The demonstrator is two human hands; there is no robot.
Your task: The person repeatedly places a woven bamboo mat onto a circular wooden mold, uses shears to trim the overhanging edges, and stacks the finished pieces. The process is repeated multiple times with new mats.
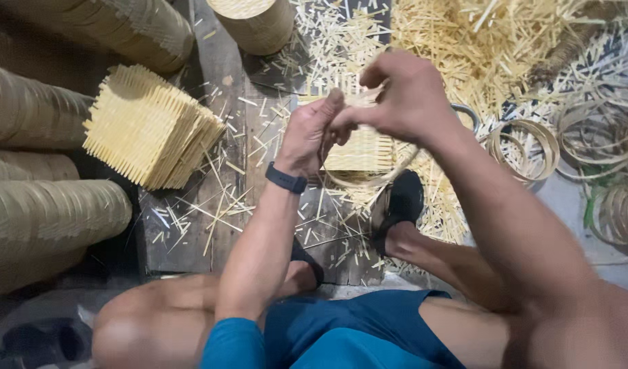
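Observation:
My left hand [307, 137], with a dark band on its wrist, grips the left edge of a woven bamboo mat [361, 150]. My right hand [406, 92] pinches the mat's top edge, close to the left fingers. A thin bamboo hoop [368, 179] curves under the mat, partly hidden by it and by my arms. My right foot in a black sandal [399, 205] rests just below the hoop on the wooden floor board [228, 96].
A stack of square woven mats [146, 126] lies at left. Rolled stacks of round frames [47, 219] line the left side and top. Loose bamboo splints [464, 34] litter the upper right, with several hoops [594, 130] at right.

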